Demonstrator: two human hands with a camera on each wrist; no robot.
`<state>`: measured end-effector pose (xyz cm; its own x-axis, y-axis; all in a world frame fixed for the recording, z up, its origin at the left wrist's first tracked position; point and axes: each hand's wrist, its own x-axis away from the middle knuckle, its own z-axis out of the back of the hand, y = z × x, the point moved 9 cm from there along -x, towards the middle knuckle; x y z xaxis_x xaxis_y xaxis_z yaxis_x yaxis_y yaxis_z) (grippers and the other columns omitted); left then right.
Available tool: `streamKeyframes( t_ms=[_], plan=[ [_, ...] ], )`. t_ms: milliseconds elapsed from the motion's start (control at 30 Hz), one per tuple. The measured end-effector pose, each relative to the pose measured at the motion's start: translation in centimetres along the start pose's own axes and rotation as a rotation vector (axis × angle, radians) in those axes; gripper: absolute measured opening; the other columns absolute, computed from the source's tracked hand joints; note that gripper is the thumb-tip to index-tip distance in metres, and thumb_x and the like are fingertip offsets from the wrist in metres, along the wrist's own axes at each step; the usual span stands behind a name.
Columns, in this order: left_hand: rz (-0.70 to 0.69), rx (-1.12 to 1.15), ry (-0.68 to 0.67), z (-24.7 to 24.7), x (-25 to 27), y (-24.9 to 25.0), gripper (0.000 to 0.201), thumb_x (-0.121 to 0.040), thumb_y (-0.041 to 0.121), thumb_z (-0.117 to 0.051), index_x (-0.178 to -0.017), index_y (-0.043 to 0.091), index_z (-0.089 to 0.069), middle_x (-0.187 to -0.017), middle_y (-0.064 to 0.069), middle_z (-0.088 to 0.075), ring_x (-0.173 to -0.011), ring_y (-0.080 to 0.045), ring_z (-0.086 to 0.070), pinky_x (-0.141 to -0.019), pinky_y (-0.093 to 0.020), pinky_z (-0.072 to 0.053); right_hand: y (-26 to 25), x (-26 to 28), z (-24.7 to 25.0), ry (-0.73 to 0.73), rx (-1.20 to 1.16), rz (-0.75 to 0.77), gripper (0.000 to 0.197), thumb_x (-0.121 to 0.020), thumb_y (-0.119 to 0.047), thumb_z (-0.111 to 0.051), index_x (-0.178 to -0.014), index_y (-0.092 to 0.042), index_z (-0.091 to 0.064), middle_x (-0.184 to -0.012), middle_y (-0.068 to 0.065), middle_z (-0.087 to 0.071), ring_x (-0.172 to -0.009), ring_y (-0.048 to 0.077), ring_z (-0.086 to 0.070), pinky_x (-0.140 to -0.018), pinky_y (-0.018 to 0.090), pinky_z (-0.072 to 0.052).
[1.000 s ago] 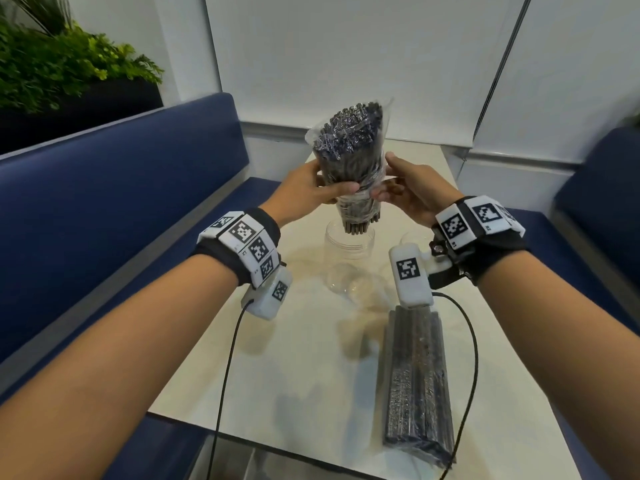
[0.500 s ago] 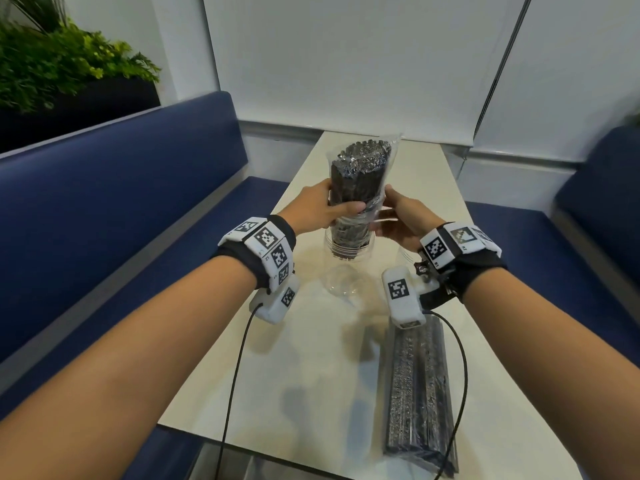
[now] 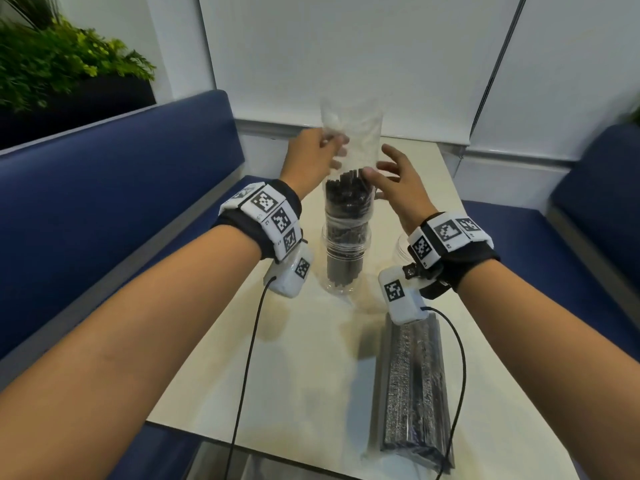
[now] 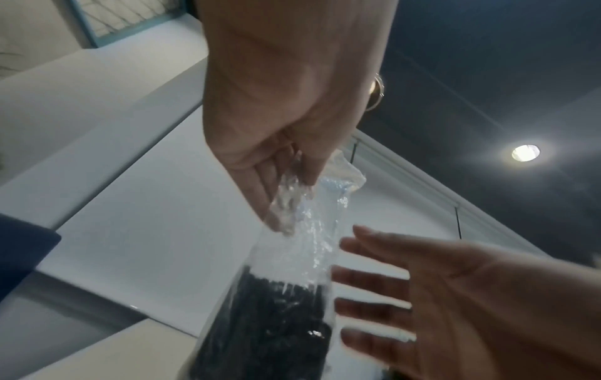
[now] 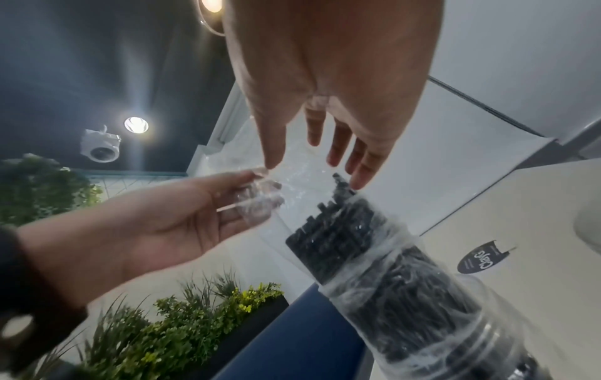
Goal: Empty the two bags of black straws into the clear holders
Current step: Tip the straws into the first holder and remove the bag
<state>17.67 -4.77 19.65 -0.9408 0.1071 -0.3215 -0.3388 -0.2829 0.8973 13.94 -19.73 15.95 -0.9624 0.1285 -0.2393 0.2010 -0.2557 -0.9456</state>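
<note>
Head view. Item: clear holder (image 3: 346, 261), upright on the pale table (image 3: 294, 358), loaded with black straws (image 3: 346, 202) standing on end; their upper ends rise above the rim. Clear plastic bag (image 3: 353, 133), inverted over the straws, its lower part bunched at the holder's mouth, its upper part empty and raised. Left hand (image 3: 311, 161) pinches the bag's upper left side between thumb and fingers. Right hand (image 3: 398, 178), fingers spread and relaxed, sits just beside the bag at the level of the straw tops, gripping nothing. Second bag of black straws (image 3: 412, 386), full, lies flat near the table's right edge. Second clear holder (image 3: 401, 251), mostly hidden behind the right wrist. Both wrists carry black bands with square black-and-white code markers; no legible text. Blue bench seats (image 3: 121, 202) on either side; green plant (image 3: 62, 64) upper left.

Left wrist view. Left hand (image 4: 276, 128) points downward, fingertips (image 4: 279, 223) closed on crumpled clear film of the bag (image 4: 309, 231). Straws (image 4: 270, 321) fill the bag's lower part. Right hand (image 4: 455, 295) enters from the right, palm open, fingers apart beside the bag.

Right wrist view. Right hand (image 5: 325, 90) extended, fingers straight and apart above the straws (image 5: 341, 231). Left hand (image 5: 162, 226) holds the film. Holder (image 5: 455, 321) lower right. A black label (image 5: 481, 261) on the table bears pale script, seen inverted, not legible.
</note>
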Motion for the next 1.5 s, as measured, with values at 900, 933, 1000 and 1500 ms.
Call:
streamKeyframes(
  t_ms=[900, 933, 1000, 1500],
  plan=[
    [0.454, 0.627, -0.205, -0.9, 9.6, -6.0, 0.038, -0.092, 0.039, -0.048, -0.113, 0.009, -0.059, -0.102, -0.005, -0.059, -0.095, -0.026, -0.06, -0.087, -0.042, -0.051, -8.0, 2.9, -4.5, -0.083, -0.529, 0.078, 0.028, -0.081, 0.014, -0.05, -0.084, -0.014, -0.05, -0.085, 0.007, -0.054, -0.071, 0.018, -0.057, -0.056, 0.022, -0.054],
    [0.517, 0.758, -0.295, -1.8, 11.2, -6.4, 0.04, -0.09, 0.045, -0.047, -0.104, 0.01, -0.061, -0.094, -0.004, -0.06, -0.088, -0.026, -0.062, -0.084, -0.041, -0.052, -6.8, 3.5, -5.0, -0.119, -0.562, 0.038, 0.027, -0.082, 0.012, -0.05, -0.085, -0.015, -0.05, -0.087, 0.007, -0.054, -0.072, 0.018, -0.057, -0.054, 0.02, -0.053],
    [0.581, 0.985, -0.355, -2.1, 13.2, -6.9, 0.045, -0.082, 0.05, -0.052, -0.094, 0.008, -0.062, -0.083, -0.005, -0.062, -0.078, -0.024, -0.065, -0.074, -0.035, -0.058, -4.1, 5.0, -6.0, -0.179, -0.639, -0.066, 0.026, -0.084, 0.01, -0.048, -0.084, -0.016, -0.05, -0.086, 0.006, -0.054, -0.07, 0.015, -0.056, -0.052, 0.017, -0.051],
    [0.422, 0.206, -0.105, -1.3, 17.4, -15.8, 0.029, -0.088, -0.003, -0.043, -0.099, 0.024, -0.05, -0.094, -0.015, -0.052, -0.058, -0.018, -0.055, -0.055, -0.03, -0.053, 9.7, 12.5, -5.6, -0.669, 0.49, -0.282, 0.045, -0.085, -0.003, -0.058, -0.129, -0.004, -0.048, -0.134, 0.015, -0.052, -0.115, 0.023, -0.052, -0.103, 0.033, -0.039]
  ],
)
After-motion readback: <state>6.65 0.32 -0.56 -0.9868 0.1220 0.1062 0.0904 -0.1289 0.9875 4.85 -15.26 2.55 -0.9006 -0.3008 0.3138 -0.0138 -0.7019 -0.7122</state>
